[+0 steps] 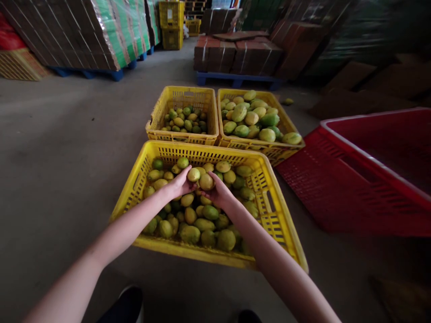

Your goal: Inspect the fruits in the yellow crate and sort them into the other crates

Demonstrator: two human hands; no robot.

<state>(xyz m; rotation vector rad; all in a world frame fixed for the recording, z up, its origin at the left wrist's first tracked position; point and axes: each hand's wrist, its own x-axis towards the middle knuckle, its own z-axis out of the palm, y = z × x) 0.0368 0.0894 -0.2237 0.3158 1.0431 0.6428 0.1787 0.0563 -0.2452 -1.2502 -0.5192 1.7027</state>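
Both hands are over the near yellow crate [129, 197], which holds many yellow-green lemons [189, 234]. My left hand [182, 184] is closed around a pale yellow-green lemon [193, 174]. Right beside it, my right hand [218, 192] grips a yellower lemon [206, 181], its thumb on the fruit's upper right side. The two held lemons are side by side and look close to touching. Some fingers of both hands are hidden beneath the fruit.
Behind stand a yellow crate [153, 130] of small lemons and another yellow crate [296, 150] heaped with larger ones. A red crate [336, 188] leans at the right. Stacked cartons [215, 54] rest on a blue pallet [235, 80]. A stray lemon [288, 102] lies on the floor.
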